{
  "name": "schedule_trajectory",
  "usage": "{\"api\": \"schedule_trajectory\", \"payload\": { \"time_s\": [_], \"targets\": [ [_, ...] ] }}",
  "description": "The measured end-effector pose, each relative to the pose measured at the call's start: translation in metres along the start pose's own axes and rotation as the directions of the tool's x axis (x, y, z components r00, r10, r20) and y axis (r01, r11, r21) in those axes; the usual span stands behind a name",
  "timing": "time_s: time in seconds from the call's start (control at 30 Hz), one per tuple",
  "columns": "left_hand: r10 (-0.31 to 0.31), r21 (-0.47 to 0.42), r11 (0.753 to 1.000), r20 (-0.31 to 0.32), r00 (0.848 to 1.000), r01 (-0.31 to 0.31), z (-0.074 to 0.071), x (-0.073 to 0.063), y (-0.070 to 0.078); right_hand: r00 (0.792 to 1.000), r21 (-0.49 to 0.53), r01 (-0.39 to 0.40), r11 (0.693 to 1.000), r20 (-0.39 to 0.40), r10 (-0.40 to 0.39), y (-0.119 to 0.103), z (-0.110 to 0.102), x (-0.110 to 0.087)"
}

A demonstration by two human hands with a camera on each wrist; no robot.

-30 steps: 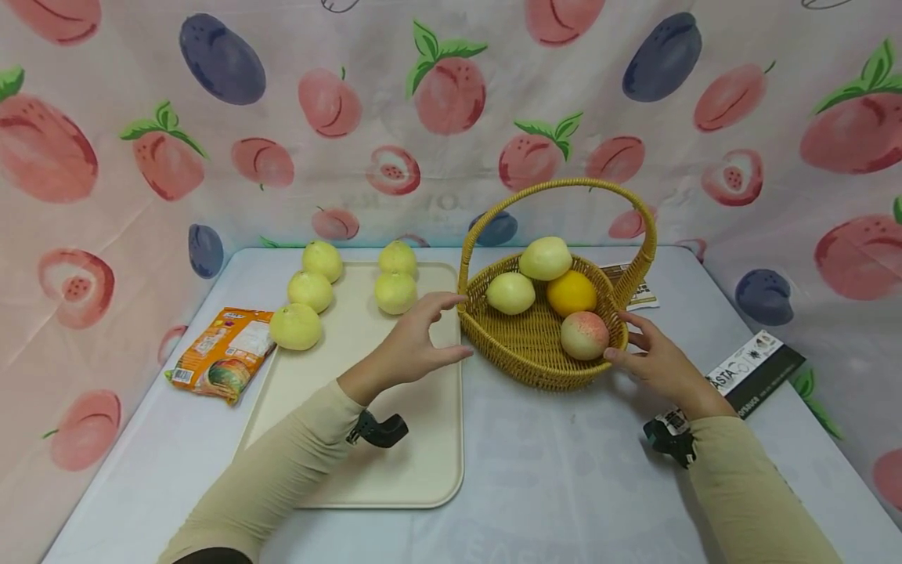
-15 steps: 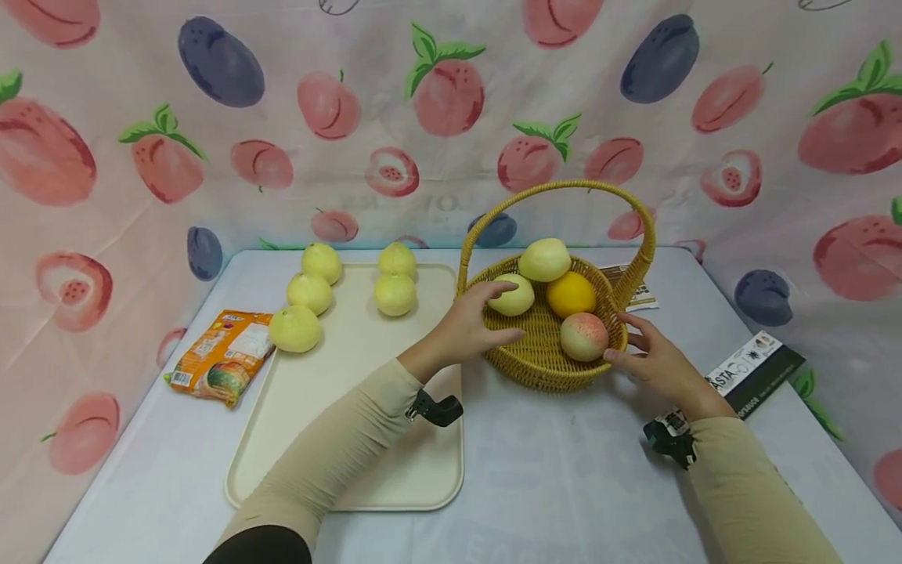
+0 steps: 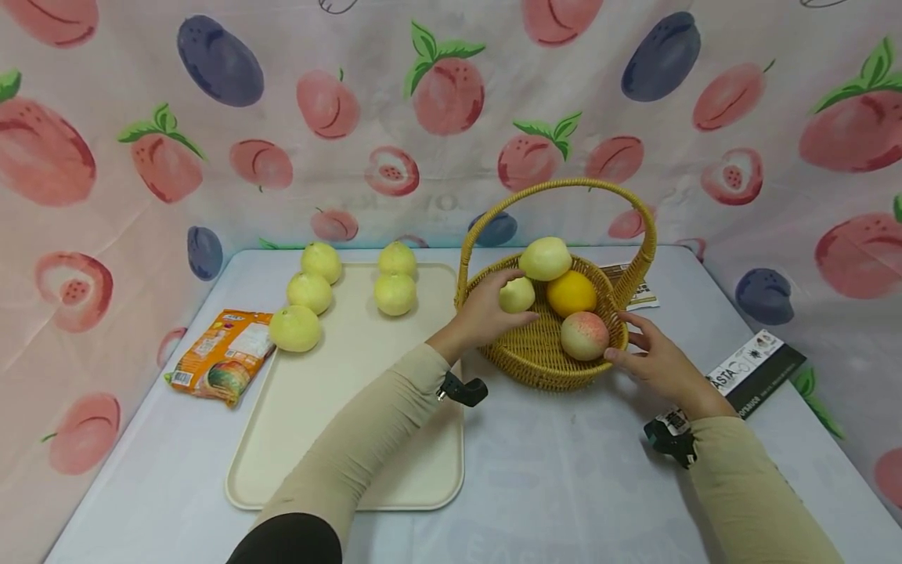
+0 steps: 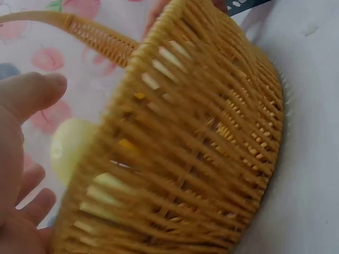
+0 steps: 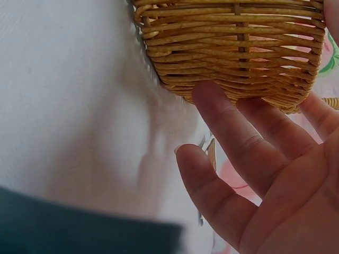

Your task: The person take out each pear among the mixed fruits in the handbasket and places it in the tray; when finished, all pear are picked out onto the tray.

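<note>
Left hand (image 3: 486, 313) reaches over the wicker basket's (image 3: 535, 364) near rim, fingers curled round a pale yellow fruit (image 3: 517, 294) inside. Just right of it lie an orange (image 3: 571, 293) and a peach (image 3: 584, 335). Right hand (image 3: 658, 356), fingers spread, presses the basket's outer wall.

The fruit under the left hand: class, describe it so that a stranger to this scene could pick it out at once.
Find the wicker basket with the tall arched handle, right of the cream tray. Four fruits lie in it; the left hand grips the one at its left side. This pale yellow fruit is smaller than the pale one behind it, and unlike the orange and the pink peach.
</note>
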State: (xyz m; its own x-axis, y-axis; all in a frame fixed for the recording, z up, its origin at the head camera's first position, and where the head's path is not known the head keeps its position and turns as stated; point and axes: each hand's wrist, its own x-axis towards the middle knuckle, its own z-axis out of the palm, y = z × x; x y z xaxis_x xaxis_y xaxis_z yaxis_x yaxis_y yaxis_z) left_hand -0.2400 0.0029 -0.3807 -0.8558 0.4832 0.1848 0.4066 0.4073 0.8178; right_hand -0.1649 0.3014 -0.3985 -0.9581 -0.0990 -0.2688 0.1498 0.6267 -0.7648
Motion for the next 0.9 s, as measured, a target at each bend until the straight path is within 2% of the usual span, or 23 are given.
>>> {"api": "schedule_trajectory", "payload": {
  "time_s": [0.13,0.33,0.6,0.9],
  "targets": [
    [-0.015,0.009,1.000,-0.006,1.000,0.015,0.004,0.005,-0.001,1.000,0.013,0.002,1.000,0.005,-0.002,0.001,-0.001,0.000],
    [-0.069,-0.016,0.997,-0.009,0.998,0.069,0.000,0.010,0.000,1.000,0.017,0.006,1.000,0.007,-0.007,0.002,-0.002,0.001],
    [-0.069,0.015,0.998,0.006,0.998,0.069,0.001,0.019,-0.002,1.000,0.024,0.009,1.000,0.000,-0.009,0.001,-0.002,0.001],
    [-0.130,-0.056,0.990,0.030,0.991,0.132,0.001,0.027,-0.004,1.000,0.029,0.023,0.999,0.001,-0.023,0.001,-0.002,0.000]
  ]
}}
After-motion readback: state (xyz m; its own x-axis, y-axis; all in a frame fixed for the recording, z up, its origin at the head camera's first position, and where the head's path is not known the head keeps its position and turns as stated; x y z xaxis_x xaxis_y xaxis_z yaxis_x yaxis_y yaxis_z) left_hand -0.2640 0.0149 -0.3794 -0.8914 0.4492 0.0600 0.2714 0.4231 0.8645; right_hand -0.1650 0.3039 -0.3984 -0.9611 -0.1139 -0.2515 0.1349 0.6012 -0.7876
